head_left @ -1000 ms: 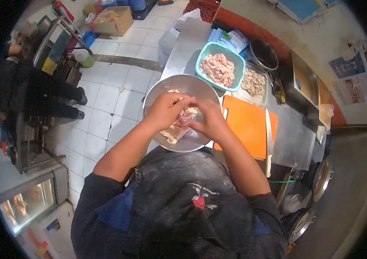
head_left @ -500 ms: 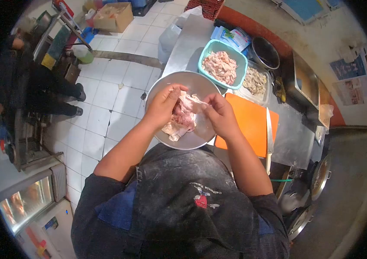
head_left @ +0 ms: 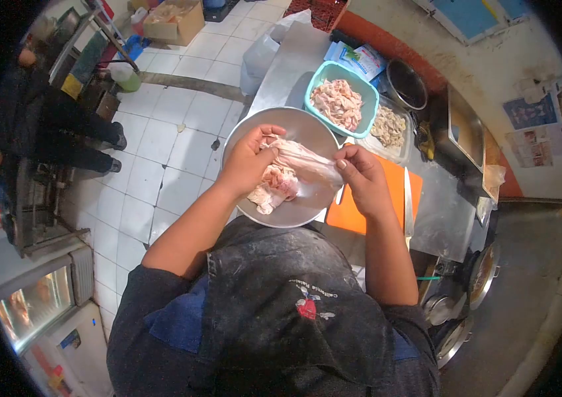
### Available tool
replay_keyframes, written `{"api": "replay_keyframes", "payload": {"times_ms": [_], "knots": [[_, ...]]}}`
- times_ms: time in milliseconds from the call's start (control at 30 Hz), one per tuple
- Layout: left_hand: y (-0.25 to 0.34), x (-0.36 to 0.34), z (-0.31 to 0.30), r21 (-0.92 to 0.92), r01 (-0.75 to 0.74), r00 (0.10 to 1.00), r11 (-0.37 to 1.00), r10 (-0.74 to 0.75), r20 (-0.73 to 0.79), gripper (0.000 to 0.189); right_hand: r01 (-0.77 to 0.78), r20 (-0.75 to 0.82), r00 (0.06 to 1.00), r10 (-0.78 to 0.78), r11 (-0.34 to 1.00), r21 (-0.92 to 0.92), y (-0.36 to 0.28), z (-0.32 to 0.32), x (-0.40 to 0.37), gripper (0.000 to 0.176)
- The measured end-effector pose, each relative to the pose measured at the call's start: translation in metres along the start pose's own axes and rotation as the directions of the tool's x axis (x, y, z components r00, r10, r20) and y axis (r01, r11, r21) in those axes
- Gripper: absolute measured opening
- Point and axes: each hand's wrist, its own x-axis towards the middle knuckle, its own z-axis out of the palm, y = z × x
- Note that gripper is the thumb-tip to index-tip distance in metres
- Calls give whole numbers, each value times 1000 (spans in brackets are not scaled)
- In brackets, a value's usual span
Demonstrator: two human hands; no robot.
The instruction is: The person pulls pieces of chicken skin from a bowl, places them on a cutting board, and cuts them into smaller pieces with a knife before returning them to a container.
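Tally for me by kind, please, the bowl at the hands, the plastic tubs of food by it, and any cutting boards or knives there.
Metal bowl: 1
Plastic tubs: 2 (turquoise tub, clear tub)
Orange cutting board: 1
Kitchen knife: 1
Total: 5

Black apron (head_left: 261,331), pale powdery smudges (head_left: 281,241) across upper part. Small white lettering (head_left: 312,288), beginning "California", beside red-and-white emblem (head_left: 306,307). Dark short sleeves (head_left: 162,283) ending near elbows; deep-blue panel (head_left: 178,329) at left side, another blue patch (head_left: 405,347) at right. Forearms (head_left: 188,225) bare.

room over counter (head_left: 443,221) right of knife (head_left: 408,202); teal tub (head_left: 368,115) stands beyond bowl (head_left: 312,204)
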Motion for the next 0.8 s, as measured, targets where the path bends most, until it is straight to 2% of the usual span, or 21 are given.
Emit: {"api": "replay_keyframes", "payload": {"times_ms": [67,133,167,200,233,267,300,333,367,433,467,500,533,567,600,633,700,733,767,800], "knots": [[16,-3,12,-49,-41,999,998,41,-6,36,-33,-1,999,33,999,-14,8,-3,-7,15],[37,-4,25,-93,-81,997,992,80,-12,35,-166,-66,986,153,934,-316,14,1,-11,20],[50,-4,32,97,-126,990,987,119,77,33,-163,-67,987,149,935,-315,14,5,-12,20],[60,-4,38,280,-182,975,943,137,173,32,-55,-72,997,27,905,-422,13,10,-14,24],[68,-3,44,284,-185,975,941,139,176,32,49,-65,993,-97,851,-523,11,14,-15,28],[75,0,50,403,-378,908,833,248,338,29,239,-12,949,-316,741,-627,3,16,-16,37],[78,3,57,474,-561,805,678,313,505,28,241,-16,947,-321,742,-626,-4,21,-16,37],[79,5,67,466,-585,782,664,310,540,25,271,-48,946,-321,864,-424,-9,25,-17,40],[83,2,75,468,-589,779,659,308,546,25,294,-80,946,-315,935,-199,-12,25,-19,43],[101,-7,93,669,-476,862,570,153,483,20,298,-42,951,-307,943,-148,-15,12,-22,37],[109,-9,100,671,-483,858,563,153,490,20,296,4,955,-297,950,-100,-17,3,-24,31],[116,-11,105,706,-424,891,568,120,439,19,304,-3,952,-306,948,-97,-22,-9,-30,31],[119,-13,110,737,-362,919,571,87,385,18,220,43,976,-216,960,-173,-30,-24,-38,21],[116,-12,114,739,-368,917,564,87,390,18,135,81,990,-119,958,-251,-33,-38,-46,12],[108,-8,116,723,-428,887,543,97,452,20,154,54,988,-146,965,-212,-32,-51,-54,5],[99,-6,120,702,-486,852,521,106,512,21,158,48,987,-151,965,-211,-34,-66,-63,5],[82,-3,137,750,-476,859,458,62,508,20,116,37,993,-111,978,-174,-39,-99,-82,8],[71,-1,147,794,-461,869,395,21,494,19,176,38,984,-174,925,-336,-37,-119,-90,11],[58,5,158,792,-470,863,389,16,504,19,177,25,984,-179,926,-332,-33,-140,-99,11],[44,12,169,771,-535,835,346,80,544,17,112,29,994,-109,923,-367,-27,-161,-107,12]]}}
